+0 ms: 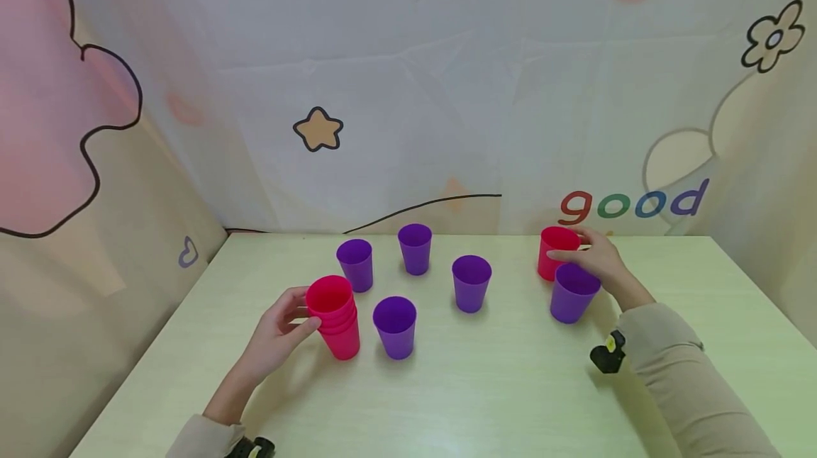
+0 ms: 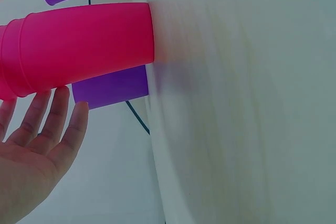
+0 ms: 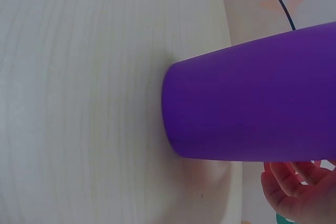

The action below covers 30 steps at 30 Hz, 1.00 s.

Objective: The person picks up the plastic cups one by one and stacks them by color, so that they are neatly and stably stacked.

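On the left of the table stands a stack of pinkish-red cups, one nested in another, mouths up. My left hand holds it near the upper rims, thumb in front and fingers at the far side. In the left wrist view, the fingers lie along the stack's side. At the back right, my right hand grips a single red cup near its rim between thumb and fingers. A purple cup stands just in front of that red cup and covers much of the right hand in the right wrist view.
Several upright purple cups stand between the hands: one nearest the stack, one behind it, one at the back and one right of centre. A printed cloth hangs behind the pale table.
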Motion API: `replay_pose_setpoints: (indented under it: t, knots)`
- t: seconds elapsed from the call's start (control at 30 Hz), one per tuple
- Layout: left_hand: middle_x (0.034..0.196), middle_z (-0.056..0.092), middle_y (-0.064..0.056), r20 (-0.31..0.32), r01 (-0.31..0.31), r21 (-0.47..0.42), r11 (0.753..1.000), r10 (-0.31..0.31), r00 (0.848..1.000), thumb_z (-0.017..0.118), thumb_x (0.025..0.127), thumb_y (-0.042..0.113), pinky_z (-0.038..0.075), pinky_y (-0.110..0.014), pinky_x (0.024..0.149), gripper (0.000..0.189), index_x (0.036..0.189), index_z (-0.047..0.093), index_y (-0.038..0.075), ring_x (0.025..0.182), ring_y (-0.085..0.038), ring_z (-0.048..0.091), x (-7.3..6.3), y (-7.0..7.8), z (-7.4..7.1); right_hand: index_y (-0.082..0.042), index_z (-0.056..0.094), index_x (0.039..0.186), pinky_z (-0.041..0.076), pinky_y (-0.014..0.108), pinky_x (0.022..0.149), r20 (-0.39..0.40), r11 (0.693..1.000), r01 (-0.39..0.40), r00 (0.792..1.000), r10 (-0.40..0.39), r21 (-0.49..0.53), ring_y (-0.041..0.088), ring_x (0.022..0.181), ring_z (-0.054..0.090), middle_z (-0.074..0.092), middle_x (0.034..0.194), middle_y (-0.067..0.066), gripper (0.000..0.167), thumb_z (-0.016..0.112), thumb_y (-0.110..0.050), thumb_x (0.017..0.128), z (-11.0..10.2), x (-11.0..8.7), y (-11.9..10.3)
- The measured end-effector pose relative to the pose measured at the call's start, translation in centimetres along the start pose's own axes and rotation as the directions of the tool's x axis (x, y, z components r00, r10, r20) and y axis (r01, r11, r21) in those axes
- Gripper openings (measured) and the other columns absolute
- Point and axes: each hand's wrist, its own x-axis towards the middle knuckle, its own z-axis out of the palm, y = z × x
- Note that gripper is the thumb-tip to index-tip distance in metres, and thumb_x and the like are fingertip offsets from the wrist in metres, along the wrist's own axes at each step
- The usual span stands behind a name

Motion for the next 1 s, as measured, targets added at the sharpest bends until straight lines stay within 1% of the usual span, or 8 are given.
replay_pose_setpoints:
  t: [0.2, 0.33, 0.5, 0.7, 0.87, 1.0]
  knots:
    - [0.115, 0.055, -0.014, 0.002, 0.000, 0.004, 1.000, 0.000, 1.000, 0.061, 0.086, 0.010, 0.048, -0.031, 0.079, 0.040, 0.123, 0.046, 0.005, 0.103, -0.031, 0.053, 0.0, 0.1, 0.0, 0.004, 0.022, 0.140, 0.035, 0.057, 0.090, 0.000, 1.000, 0.010, 1.000, -0.010, 0.004, 0.047, 0.118, 0.031, 0.031, 0.134, 0.030, 0.087, 0.063, -0.044, 0.081, -0.1, -0.2, -0.1]
    - [0.116, 0.055, -0.015, 0.002, 0.005, 0.006, 1.000, -0.005, 1.000, 0.061, 0.087, 0.010, 0.048, -0.031, 0.080, 0.040, 0.123, 0.046, 0.005, 0.103, -0.031, 0.053, 0.0, 0.2, 0.0, 0.003, 0.020, 0.141, 0.037, 0.056, 0.090, -0.008, 1.000, 0.009, 1.000, -0.009, 0.005, 0.046, 0.118, 0.031, 0.030, 0.135, 0.031, 0.087, 0.063, -0.044, 0.081, -0.3, -0.4, -0.4]
    - [0.115, 0.055, -0.015, 0.004, 0.007, 0.004, 1.000, -0.007, 1.000, 0.061, 0.087, 0.010, 0.048, -0.031, 0.079, 0.040, 0.123, 0.046, 0.004, 0.103, -0.031, 0.053, 0.0, 0.1, 0.0, 0.002, 0.017, 0.142, 0.039, 0.054, 0.089, -0.017, 1.000, 0.010, 1.000, -0.009, 0.014, 0.046, 0.118, 0.031, 0.032, 0.132, 0.030, 0.088, 0.062, -0.044, 0.083, -0.4, -0.5, -0.8]
    - [0.116, 0.055, -0.015, 0.003, 0.011, -0.001, 1.000, -0.011, 1.000, 0.061, 0.086, 0.009, 0.048, -0.030, 0.079, 0.040, 0.123, 0.046, 0.005, 0.104, -0.031, 0.053, 0.0, 0.1, 0.0, 0.001, 0.019, 0.142, 0.040, 0.052, 0.088, -0.029, 0.999, 0.022, 0.999, -0.021, 0.029, 0.044, 0.117, 0.034, 0.035, 0.130, 0.028, 0.085, 0.063, -0.042, 0.083, -0.5, -0.6, -1.3]
    - [0.116, 0.055, -0.014, 0.003, 0.004, -0.003, 1.000, -0.004, 1.000, 0.061, 0.086, 0.009, 0.048, -0.030, 0.079, 0.041, 0.124, 0.045, 0.005, 0.104, -0.030, 0.053, -0.1, 0.1, 0.1, -0.001, 0.022, 0.141, 0.040, 0.052, 0.088, -0.043, 0.998, 0.041, 0.998, -0.039, 0.041, 0.044, 0.117, 0.034, 0.037, 0.130, 0.026, 0.084, 0.064, -0.042, 0.082, -0.8, -0.8, -2.0]
    - [0.116, 0.055, -0.015, 0.001, 0.002, -0.003, 1.000, -0.002, 1.000, 0.061, 0.086, 0.009, 0.048, -0.029, 0.079, 0.040, 0.123, 0.046, 0.004, 0.103, -0.031, 0.053, 0.0, 0.1, 0.1, -0.001, 0.019, 0.142, 0.039, 0.054, 0.088, -0.040, 0.998, 0.040, 0.998, -0.038, 0.047, 0.044, 0.117, 0.034, 0.036, 0.130, 0.027, 0.086, 0.064, -0.043, 0.081, -1.2, -1.0, -2.7]
